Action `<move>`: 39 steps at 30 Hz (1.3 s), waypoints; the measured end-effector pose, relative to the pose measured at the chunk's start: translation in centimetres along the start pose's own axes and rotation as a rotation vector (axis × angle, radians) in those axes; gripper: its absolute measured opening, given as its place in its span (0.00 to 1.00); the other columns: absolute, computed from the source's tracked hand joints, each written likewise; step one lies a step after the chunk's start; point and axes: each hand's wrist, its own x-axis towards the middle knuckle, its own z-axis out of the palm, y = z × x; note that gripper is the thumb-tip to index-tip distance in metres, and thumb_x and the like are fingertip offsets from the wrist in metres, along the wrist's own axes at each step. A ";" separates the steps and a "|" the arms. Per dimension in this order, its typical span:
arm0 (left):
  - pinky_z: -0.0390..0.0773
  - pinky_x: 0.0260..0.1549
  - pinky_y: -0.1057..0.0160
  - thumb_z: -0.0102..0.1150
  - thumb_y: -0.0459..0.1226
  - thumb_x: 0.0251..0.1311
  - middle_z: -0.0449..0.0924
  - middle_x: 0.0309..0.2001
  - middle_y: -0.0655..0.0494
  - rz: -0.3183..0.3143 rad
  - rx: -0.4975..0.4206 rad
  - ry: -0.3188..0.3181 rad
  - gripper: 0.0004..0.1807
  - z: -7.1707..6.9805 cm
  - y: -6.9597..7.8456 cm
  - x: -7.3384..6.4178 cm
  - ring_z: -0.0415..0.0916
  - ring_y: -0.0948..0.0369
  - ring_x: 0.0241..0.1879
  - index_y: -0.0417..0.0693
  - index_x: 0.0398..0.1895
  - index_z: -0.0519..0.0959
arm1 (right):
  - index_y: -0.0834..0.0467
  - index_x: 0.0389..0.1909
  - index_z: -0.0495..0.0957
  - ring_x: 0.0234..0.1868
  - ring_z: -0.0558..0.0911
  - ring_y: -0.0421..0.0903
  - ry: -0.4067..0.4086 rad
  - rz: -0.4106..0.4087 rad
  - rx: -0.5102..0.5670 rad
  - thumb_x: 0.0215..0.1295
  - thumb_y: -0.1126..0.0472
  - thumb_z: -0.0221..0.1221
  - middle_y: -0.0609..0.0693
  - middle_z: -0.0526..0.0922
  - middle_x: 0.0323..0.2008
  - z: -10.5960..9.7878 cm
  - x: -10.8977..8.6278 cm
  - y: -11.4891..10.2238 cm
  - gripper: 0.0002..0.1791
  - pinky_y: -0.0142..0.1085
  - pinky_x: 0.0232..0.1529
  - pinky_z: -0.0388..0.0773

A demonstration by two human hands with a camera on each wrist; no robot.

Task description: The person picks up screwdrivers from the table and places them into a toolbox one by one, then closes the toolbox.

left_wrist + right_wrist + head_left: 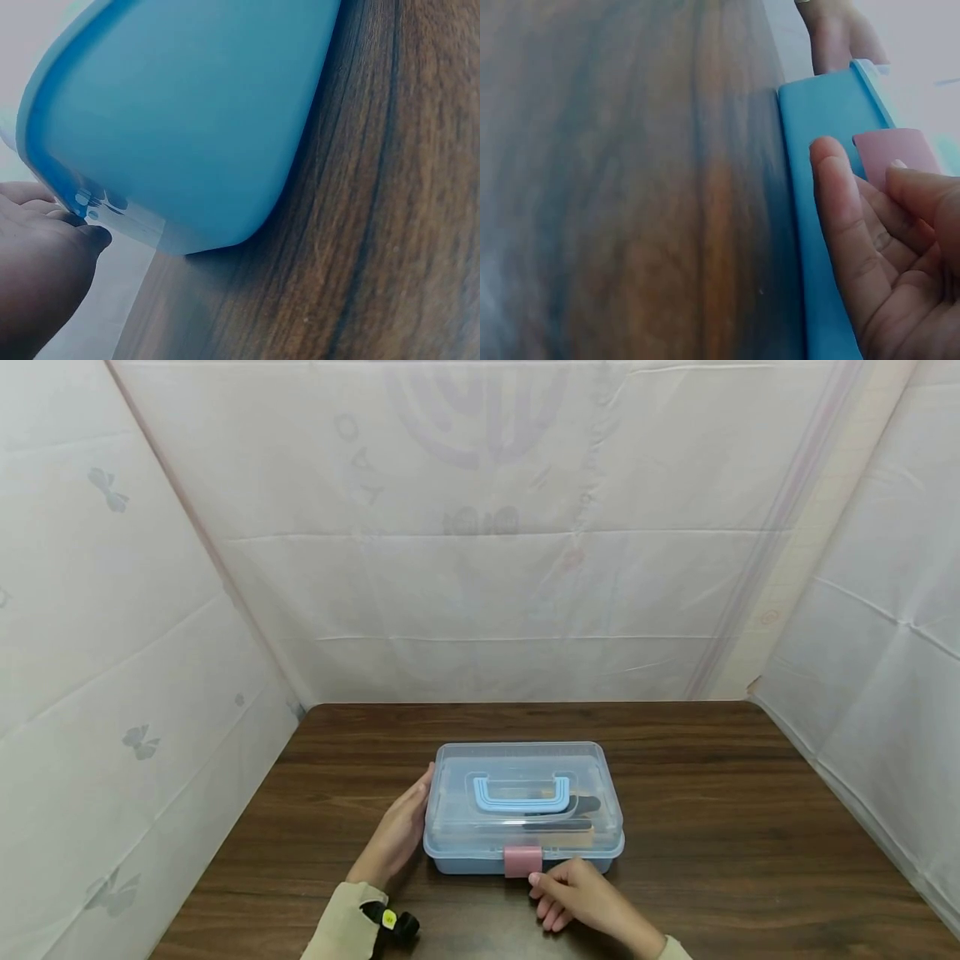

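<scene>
A light-blue plastic storage box (468, 866) with a clear lid sits on the table, its lid down. Its front carries a pink latch (522, 862). My left hand (401, 831) rests along the left side of the box, fingers nearly straight. At the front, my right hand (573, 893) has its thumb on the lower right of the latch, with the other fingers bent below. In the right wrist view the thumb presses the pink latch (900, 154), and a fingertip lies near its edge. A blue carry handle (521, 802) lies folded on the lid.
Through the lid several dark and tan items (566, 822) show, too blurred to name. The dark wooden table (712, 810) extends around the box. White sheets (480, 593) hang behind it and on both sides. A black strap device (393, 920) is on the left wrist.
</scene>
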 end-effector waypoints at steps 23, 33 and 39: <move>0.32 0.74 0.47 0.33 0.55 0.74 0.35 0.78 0.54 0.015 0.021 -0.023 0.37 0.0 0.0 -0.1 0.28 0.54 0.77 0.45 0.77 0.43 | 0.76 0.37 0.79 0.21 0.82 0.38 -0.044 -0.012 0.135 0.73 0.59 0.49 0.57 0.84 0.26 0.4 0.9 1.2 0.21 0.32 0.25 0.83; 0.32 0.74 0.47 0.34 0.56 0.73 0.36 0.78 0.54 0.001 0.036 -0.014 0.37 -0.2 0.0 -0.2 0.28 0.55 0.77 0.46 0.77 0.43 | 0.77 0.38 0.78 0.22 0.83 0.38 -0.043 -0.012 0.184 0.73 0.58 0.50 0.55 0.84 0.26 0.7 1.0 1.3 0.22 0.32 0.27 0.84; 0.33 0.74 0.47 0.33 0.55 0.74 0.37 0.78 0.55 -0.014 0.047 -0.012 0.36 0.0 0.0 -0.3 0.28 0.55 0.77 0.48 0.77 0.44 | 0.76 0.39 0.78 0.22 0.83 0.37 -0.048 0.017 0.223 0.73 0.57 0.50 0.52 0.84 0.26 0.8 1.2 1.8 0.22 0.31 0.27 0.84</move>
